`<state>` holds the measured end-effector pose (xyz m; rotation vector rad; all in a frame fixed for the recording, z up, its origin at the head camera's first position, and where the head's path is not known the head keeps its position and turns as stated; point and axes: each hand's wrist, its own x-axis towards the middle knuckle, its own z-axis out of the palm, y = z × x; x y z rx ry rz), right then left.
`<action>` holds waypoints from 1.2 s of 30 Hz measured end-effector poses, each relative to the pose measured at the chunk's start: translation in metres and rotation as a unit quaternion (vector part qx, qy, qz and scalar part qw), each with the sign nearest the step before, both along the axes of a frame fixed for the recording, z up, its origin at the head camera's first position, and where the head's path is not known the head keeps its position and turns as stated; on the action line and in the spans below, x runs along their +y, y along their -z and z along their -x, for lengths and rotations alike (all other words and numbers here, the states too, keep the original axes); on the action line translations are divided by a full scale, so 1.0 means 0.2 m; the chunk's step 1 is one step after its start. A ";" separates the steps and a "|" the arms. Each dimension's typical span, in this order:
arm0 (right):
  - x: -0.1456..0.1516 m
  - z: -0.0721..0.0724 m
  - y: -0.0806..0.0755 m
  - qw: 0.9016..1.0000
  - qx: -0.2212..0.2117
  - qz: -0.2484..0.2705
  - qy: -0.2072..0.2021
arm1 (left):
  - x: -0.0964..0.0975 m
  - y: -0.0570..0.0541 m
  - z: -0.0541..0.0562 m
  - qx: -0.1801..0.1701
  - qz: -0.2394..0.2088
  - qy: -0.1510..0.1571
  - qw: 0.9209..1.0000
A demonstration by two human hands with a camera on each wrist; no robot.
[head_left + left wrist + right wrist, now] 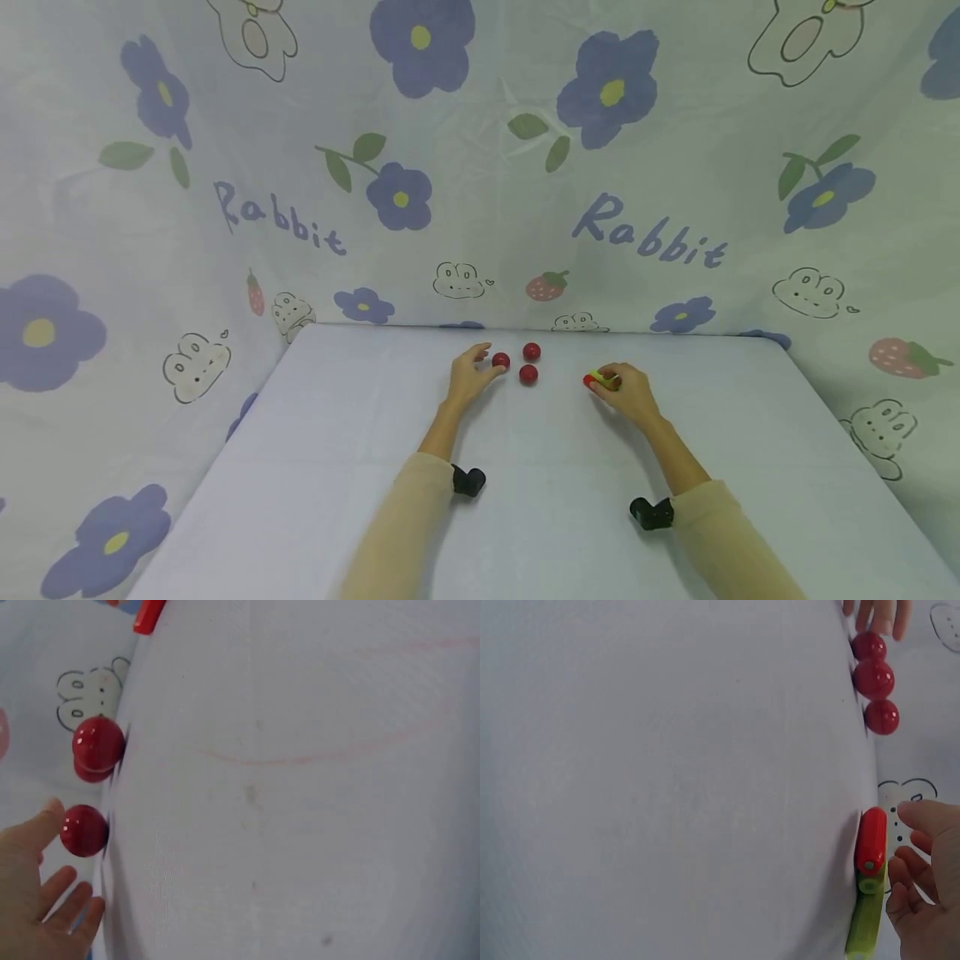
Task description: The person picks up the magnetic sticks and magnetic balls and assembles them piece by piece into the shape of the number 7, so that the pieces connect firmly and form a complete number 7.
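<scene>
My left hand [467,379] reaches down at a glossy red ball [501,360], its fingers spread. In the left wrist view the thumb tip is right at this ball [84,831]. Two more red balls, a far one [532,351] and a nearer one [528,374], lie just to its right. My right hand [628,392] bends loosely over a red rod-shaped piece [871,840] with a small green spot on its end and a longer yellow-green piece [865,922]. Thumb and fingers arch close beside these pieces, partly covering them in the head view.
A white-covered table [540,500] extends under both arms. Behind it hangs a cloth [480,225] printed with flowers, rabbits and strawberries. Black wrist cameras stick out from the left sleeve [420,492] and the right sleeve [712,517].
</scene>
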<state>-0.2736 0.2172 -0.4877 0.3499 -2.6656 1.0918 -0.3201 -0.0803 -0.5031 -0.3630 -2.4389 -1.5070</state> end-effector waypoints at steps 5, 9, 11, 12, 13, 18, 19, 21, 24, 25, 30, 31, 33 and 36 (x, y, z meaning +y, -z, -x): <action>-0.02 0.00 0.02 1.000 -0.004 -0.014 0.014 | 0.02 0.01 0.03 0.004 -0.002 0.003 1.000; -0.03 0.01 0.03 0.999 -0.009 -0.029 0.028 | 0.04 0.01 0.04 0.004 0.008 0.008 1.000; -0.04 0.01 0.04 0.999 -0.015 -0.039 0.032 | 0.05 0.02 0.05 0.002 0.025 0.009 1.000; -0.04 0.01 0.04 0.998 -0.020 -0.044 0.034 | 0.05 0.02 0.05 0.000 0.033 0.008 0.999; -0.05 0.01 0.04 0.998 -0.024 -0.051 0.034 | 0.06 0.02 0.05 0.000 0.042 0.009 0.999; -0.06 0.00 0.04 0.996 -0.035 -0.076 0.035 | 0.08 0.04 0.06 -0.001 0.069 0.009 0.998; -0.07 -0.01 0.04 0.996 -0.035 -0.073 0.036 | 0.08 0.04 0.06 -0.001 0.072 0.008 0.997; -0.07 -0.01 0.05 0.997 -0.033 -0.059 0.038 | 0.08 0.04 0.06 -0.003 0.077 0.004 0.997; -0.07 -0.02 0.05 0.999 -0.035 -0.018 0.037 | 0.09 0.05 0.05 -0.006 0.074 -0.006 0.997; -0.07 -0.02 0.05 0.999 -0.036 -0.002 0.037 | 0.08 0.05 0.05 -0.006 0.071 -0.007 0.997; -0.06 -0.03 0.05 0.997 -0.052 0.053 0.027 | 0.06 0.06 0.01 -0.006 0.046 -0.003 0.999; -0.06 -0.03 0.05 0.997 -0.057 0.052 0.022 | 0.05 0.06 0.01 -0.008 0.041 0.001 0.999; -0.05 -0.03 0.04 0.997 -0.070 0.042 0.012 | 0.04 0.06 -0.01 -0.011 0.037 0.006 0.999; -0.04 -0.04 0.02 0.995 -0.092 0.031 -0.005 | 0.02 0.05 -0.04 -0.018 0.032 0.019 0.999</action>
